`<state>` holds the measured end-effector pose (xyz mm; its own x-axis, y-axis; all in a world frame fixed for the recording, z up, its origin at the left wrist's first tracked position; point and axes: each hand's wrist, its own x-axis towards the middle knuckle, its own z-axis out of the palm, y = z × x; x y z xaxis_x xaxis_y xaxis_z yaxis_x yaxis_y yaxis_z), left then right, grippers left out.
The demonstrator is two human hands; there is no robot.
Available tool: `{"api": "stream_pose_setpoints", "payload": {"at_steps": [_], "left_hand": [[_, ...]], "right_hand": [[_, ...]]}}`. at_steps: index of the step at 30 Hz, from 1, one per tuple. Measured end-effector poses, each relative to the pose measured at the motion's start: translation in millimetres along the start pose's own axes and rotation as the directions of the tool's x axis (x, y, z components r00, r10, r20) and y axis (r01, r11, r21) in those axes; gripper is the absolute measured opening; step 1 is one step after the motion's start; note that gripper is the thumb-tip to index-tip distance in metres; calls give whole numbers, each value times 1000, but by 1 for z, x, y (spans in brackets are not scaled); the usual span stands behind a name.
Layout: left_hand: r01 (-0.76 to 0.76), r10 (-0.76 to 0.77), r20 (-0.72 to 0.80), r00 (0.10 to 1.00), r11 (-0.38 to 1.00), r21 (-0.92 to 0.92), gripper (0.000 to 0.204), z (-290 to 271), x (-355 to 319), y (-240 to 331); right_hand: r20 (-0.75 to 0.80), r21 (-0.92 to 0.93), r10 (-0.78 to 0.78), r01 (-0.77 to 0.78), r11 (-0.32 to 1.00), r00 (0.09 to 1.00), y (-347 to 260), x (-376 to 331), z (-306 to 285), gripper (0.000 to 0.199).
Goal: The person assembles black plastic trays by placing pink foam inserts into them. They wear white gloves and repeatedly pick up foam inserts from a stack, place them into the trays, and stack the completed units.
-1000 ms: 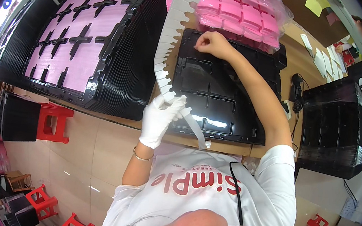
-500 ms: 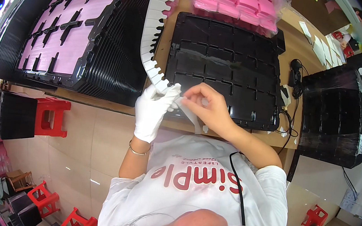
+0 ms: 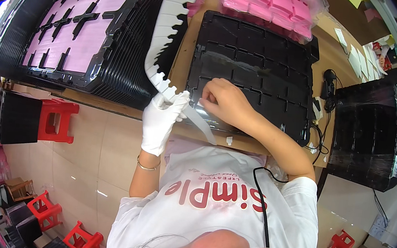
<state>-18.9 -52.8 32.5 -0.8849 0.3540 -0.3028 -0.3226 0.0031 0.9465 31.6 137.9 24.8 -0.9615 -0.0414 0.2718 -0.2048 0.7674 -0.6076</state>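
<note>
My left hand [image 3: 161, 122], in a white glove, is closed on the lower end of a long white strip [image 3: 156, 44] with a row of notched tabs along its edge. The strip runs up beside the tall stack of black trays on the left. From under the gloved fingers a narrow translucent band [image 3: 202, 125] hangs towards my shirt. My bare right hand [image 3: 226, 100] is held over the near left part of a black compartment tray [image 3: 249, 71], apart from the strip. Its fingers are curled closed; whatever they may hold is hidden.
Black trays with pink sheets [image 3: 74, 24] stand stacked at the left. Bagged pink pieces [image 3: 268, 3] lie beyond the middle tray. Cables [image 3: 330, 90] run along the table's right side, near another wrapped black stack [image 3: 368, 135]. A red stool [image 3: 58, 119] stands below left.
My right hand has moved away from the left hand and up over the tray, its fingers now curled in. The left hand with the strip has shifted slightly left, and more translucent band shows.
</note>
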Motion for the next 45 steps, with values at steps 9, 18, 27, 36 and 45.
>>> {"api": "stream_pose_setpoints", "payload": {"at_steps": [9, 18, 27, 36, 45], "left_hand": [[4, -3, -21, 1000, 1000, 26, 29, -2, 8, -10], [-1, 2, -47, 999, 1000, 30, 32, -4, 6, -9], [18, -1, 99, 995, 985, -173, 26, 14, -9, 6], [-65, 94, 257, 962, 991, -120, 15, 41, 10, 19], [-106, 109, 170, 979, 994, -30, 11, 57, 14, 18]], "right_hand": [[-20, -4, 98, -98, 995, 995, -3, 3, 3, 13], [297, 277, 50, -137, 951, 953, -12, -8, -17, 12], [267, 823, 415, -430, 372, 870, -35, -26, -12, 24], [-469, 292, 117, 28, 956, 876, -30, -40, -18, 11], [-261, 313, 471, -388, 867, 843, 97, -40, -160, 8]]}}
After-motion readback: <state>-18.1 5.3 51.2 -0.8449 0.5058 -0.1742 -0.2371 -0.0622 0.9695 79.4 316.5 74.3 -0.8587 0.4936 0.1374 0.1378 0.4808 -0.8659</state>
